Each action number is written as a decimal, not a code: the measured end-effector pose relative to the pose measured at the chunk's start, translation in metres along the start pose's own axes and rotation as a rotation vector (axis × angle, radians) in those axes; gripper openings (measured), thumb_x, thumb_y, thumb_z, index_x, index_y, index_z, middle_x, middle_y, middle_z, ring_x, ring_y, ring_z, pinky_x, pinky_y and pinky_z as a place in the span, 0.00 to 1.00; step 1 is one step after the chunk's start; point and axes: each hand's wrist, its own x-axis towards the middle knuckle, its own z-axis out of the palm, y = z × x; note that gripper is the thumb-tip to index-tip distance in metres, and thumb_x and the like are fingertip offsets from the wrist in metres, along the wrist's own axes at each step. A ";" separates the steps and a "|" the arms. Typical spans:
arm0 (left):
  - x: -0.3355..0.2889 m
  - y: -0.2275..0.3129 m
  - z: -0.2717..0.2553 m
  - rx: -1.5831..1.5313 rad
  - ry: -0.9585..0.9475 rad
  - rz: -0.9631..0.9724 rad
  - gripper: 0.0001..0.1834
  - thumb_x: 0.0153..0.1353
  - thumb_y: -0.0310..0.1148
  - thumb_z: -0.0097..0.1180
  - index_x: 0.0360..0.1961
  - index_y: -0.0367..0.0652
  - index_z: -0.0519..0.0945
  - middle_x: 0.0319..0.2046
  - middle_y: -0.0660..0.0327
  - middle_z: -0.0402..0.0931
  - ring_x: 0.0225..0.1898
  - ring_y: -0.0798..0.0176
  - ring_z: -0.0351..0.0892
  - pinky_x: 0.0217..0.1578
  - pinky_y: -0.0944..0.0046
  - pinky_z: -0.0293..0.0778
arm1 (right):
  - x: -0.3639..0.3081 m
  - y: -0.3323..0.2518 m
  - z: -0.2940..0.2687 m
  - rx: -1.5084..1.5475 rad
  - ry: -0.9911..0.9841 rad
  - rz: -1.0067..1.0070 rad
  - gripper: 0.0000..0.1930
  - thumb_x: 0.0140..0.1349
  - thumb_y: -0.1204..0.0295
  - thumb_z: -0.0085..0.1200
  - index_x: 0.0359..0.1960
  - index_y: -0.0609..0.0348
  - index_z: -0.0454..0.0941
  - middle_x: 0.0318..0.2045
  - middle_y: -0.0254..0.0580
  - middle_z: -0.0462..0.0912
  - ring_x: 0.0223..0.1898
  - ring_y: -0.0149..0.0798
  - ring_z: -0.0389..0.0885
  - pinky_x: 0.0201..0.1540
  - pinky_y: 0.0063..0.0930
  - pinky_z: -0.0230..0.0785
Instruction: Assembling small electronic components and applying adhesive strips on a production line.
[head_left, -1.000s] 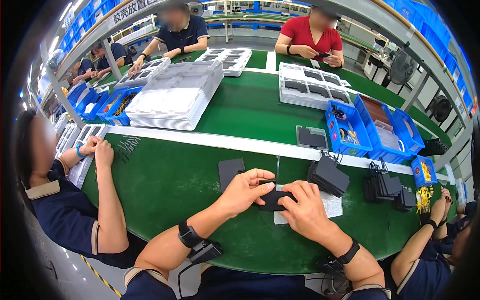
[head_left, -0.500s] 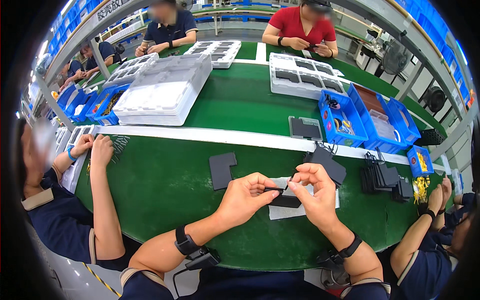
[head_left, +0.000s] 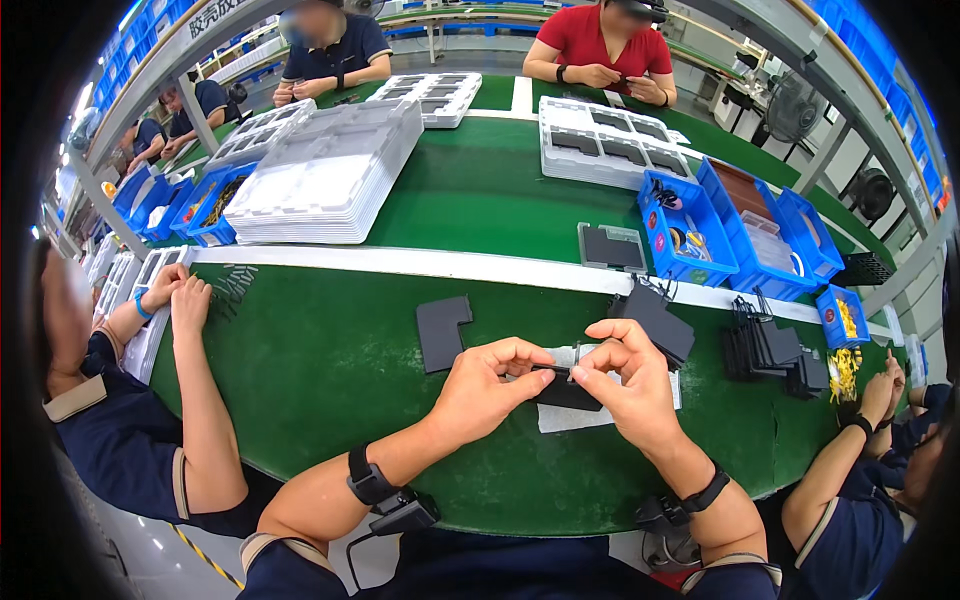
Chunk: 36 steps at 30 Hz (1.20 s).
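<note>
My left hand (head_left: 490,390) is closed, thumb and fingers pinching a small black strip-like part. Close beside it, my right hand (head_left: 632,388) pinches a thin dark piece (head_left: 577,352) that stands up at the strip's right end. The fingertips hide most of both parts. Just below the fingertips is a black block-like part (head_left: 568,398), over a white sheet (head_left: 560,421) on the green table. To the left of my hands lies a flat, dark L-shaped part (head_left: 441,334). Behind my right hand is a pile of similar dark parts (head_left: 660,326).
More black parts with wires (head_left: 765,345) and yellow pieces (head_left: 843,375) lie to the right. Blue bins (head_left: 690,240) and stacked white trays (head_left: 320,190) stand farther back. Co-workers sit at both sides and across; one's forearm (head_left: 205,400) rests at left.
My hands have drawn slightly closer together. The thin piece in my right hand, tilted and farther up before, now stands more upright against the strip's end.
</note>
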 end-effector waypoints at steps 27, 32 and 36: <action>-0.001 0.000 -0.002 -0.193 -0.036 -0.072 0.11 0.63 0.34 0.54 0.39 0.37 0.79 0.37 0.63 0.78 0.40 0.71 0.76 0.41 0.67 0.77 | 0.004 -0.001 -0.009 -0.380 -0.044 -0.197 0.05 0.52 0.77 0.58 0.31 0.60 0.83 0.26 0.40 0.82 0.28 0.38 0.76 0.34 0.27 0.68; -0.002 -0.002 0.000 -0.108 -0.029 0.010 0.14 0.62 0.38 0.55 0.36 0.36 0.80 0.30 0.64 0.78 0.32 0.74 0.76 0.37 0.70 0.76 | 0.003 -0.002 -0.011 -0.397 -0.118 0.003 0.05 0.54 0.72 0.60 0.30 0.59 0.84 0.24 0.41 0.82 0.27 0.32 0.76 0.31 0.26 0.67; -0.002 -0.002 -0.002 -0.046 -0.060 -0.008 0.13 0.64 0.35 0.54 0.40 0.35 0.79 0.38 0.62 0.78 0.38 0.72 0.76 0.40 0.69 0.76 | 0.002 -0.001 -0.011 -0.368 -0.111 0.051 0.05 0.53 0.72 0.61 0.29 0.59 0.84 0.23 0.41 0.81 0.27 0.33 0.76 0.30 0.26 0.67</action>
